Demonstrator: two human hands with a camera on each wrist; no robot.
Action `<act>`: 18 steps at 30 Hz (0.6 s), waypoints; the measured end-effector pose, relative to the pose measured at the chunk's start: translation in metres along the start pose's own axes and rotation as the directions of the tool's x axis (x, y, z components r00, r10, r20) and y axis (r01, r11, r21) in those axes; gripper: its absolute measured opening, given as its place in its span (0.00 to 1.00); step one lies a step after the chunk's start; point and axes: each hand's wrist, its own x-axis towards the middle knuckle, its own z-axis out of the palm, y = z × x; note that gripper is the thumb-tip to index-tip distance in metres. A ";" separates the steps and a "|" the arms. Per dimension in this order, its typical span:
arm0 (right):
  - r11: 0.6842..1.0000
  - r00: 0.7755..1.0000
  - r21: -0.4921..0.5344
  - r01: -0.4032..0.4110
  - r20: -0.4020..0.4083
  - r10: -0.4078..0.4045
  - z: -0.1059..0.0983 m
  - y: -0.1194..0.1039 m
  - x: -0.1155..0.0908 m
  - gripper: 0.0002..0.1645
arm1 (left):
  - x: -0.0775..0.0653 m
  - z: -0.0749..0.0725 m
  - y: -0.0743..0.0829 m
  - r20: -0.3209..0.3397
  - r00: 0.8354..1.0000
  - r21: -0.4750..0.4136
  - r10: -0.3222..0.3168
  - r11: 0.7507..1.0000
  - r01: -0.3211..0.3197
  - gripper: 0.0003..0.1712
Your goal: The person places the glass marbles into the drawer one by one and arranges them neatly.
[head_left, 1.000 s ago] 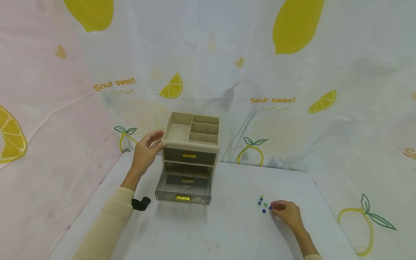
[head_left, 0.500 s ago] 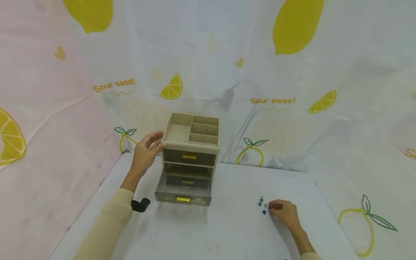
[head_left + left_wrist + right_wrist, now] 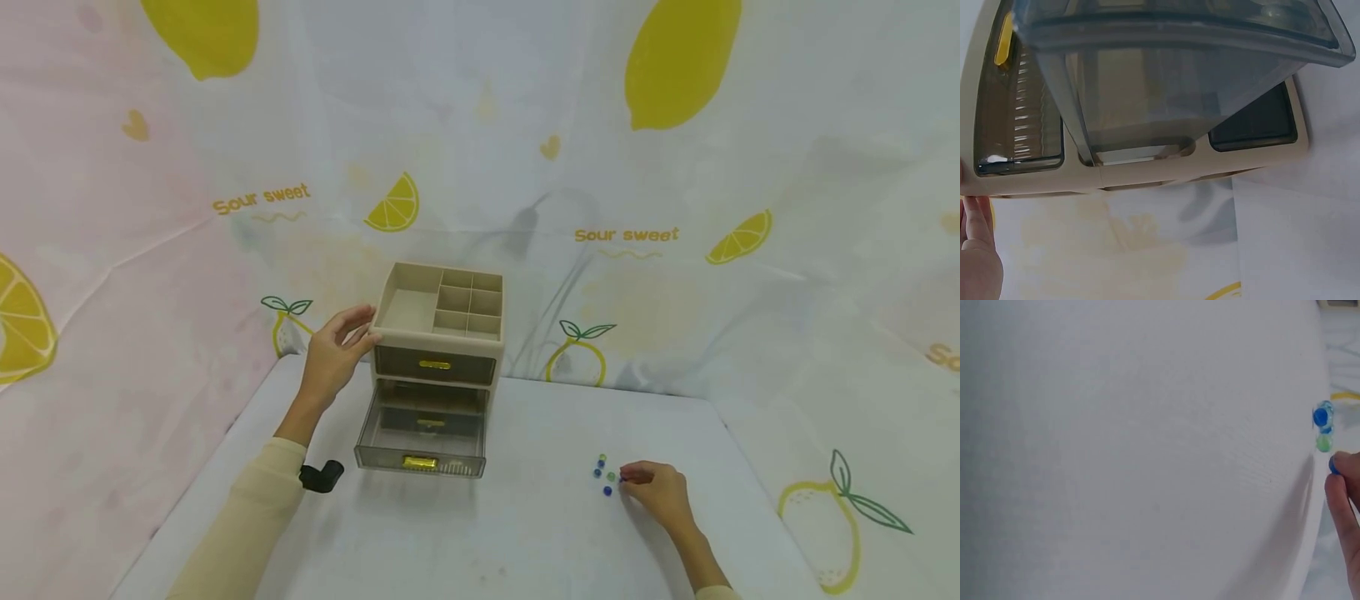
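A beige desktop drawer organizer [image 3: 438, 339] stands left of centre, its smoky lower drawer [image 3: 420, 454] pulled out and its upper drawer [image 3: 437, 364] closed. My left hand [image 3: 333, 354] grips its left side near the top front corner; the left wrist view shows fingers [image 3: 977, 228] at the edge of the beige frame. On the right of the table, my right hand [image 3: 660, 493] pinches a blue marble [image 3: 1333, 465] between thumb and fingertip. Beside those fingertips lie several loose marbles: a green marble [image 3: 611, 477], a blue marble [image 3: 607, 491] and others just behind.
The organizer's top has a large open tray [image 3: 408, 310] and several small compartments. A white cloth covers the table [image 3: 540, 517]. Lemon-print fabric [image 3: 480, 192] hangs behind and at both sides. A black strap end [image 3: 322, 477] sticks out from the left sleeve.
My right hand has shifted slightly left and now pinches the blue marble at its fingertips. The left hand stays on the organizer. The head view has tilted slightly.
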 end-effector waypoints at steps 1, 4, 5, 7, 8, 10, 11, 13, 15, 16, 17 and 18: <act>1.000 1.000 -0.002 0.004 -0.006 -0.004 -0.001 -0.001 0.000 0.11 | 0.000 0.000 0.000 0.000 1.000 -0.002 -0.002 1.000 0.002 0.28; 0.999 0.999 -0.010 0.030 -0.021 -0.030 -0.002 -0.005 0.000 0.11 | 0.001 0.000 0.001 -0.003 1.000 -0.004 -0.004 1.000 0.004 0.28; 0.999 0.999 -0.010 0.038 -0.028 -0.038 -0.001 -0.007 0.001 0.11 | 0.001 -0.001 0.001 -0.005 1.000 -0.005 -0.003 1.000 0.003 0.28; 0.999 0.998 -0.008 0.053 -0.030 -0.053 -0.001 -0.009 0.003 0.10 | 0.002 -0.001 0.001 -0.009 1.000 -0.009 -0.002 1.000 0.002 0.28; 0.998 0.998 -0.006 0.060 -0.028 -0.060 0.000 -0.010 0.004 0.10 | 0.002 -0.001 0.001 -0.010 1.000 -0.009 -0.002 1.000 0.002 0.28; 0.998 0.998 0.001 0.059 -0.021 -0.059 0.001 -0.012 0.005 0.10 | 0.003 -0.001 0.001 -0.009 1.000 -0.010 -0.006 1.000 0.006 0.28; 0.999 0.998 0.002 0.054 -0.020 -0.054 0.002 -0.014 0.005 0.10 | 0.003 -0.001 0.001 -0.007 1.000 -0.008 -0.009 1.000 0.009 0.28; 0.999 0.999 0.000 0.050 -0.016 -0.050 0.003 -0.016 0.005 0.10 | 0.003 0.000 0.001 -0.001 1.000 -0.006 -0.017 1.000 0.017 0.28; 0.999 0.999 0.004 0.048 -0.015 -0.048 0.004 -0.021 0.006 0.10 | 0.003 0.000 0.000 0.005 1.000 -0.004 -0.022 1.000 0.022 0.28; 0.999 0.999 0.007 0.052 -0.014 -0.052 0.004 -0.023 0.006 0.10 | 0.002 0.000 0.000 0.007 1.000 -0.004 -0.023 1.000 0.023 0.28; 0.998 0.998 0.014 0.056 -0.011 -0.055 0.005 -0.026 0.006 0.10 | 0.002 0.000 -0.001 0.007 1.000 -0.003 -0.023 1.000 0.024 0.28; 0.998 0.998 0.024 0.063 -0.005 -0.063 0.006 -0.029 0.007 0.10 | 0.001 0.000 -0.001 0.006 1.000 -0.002 -0.024 1.000 0.024 0.28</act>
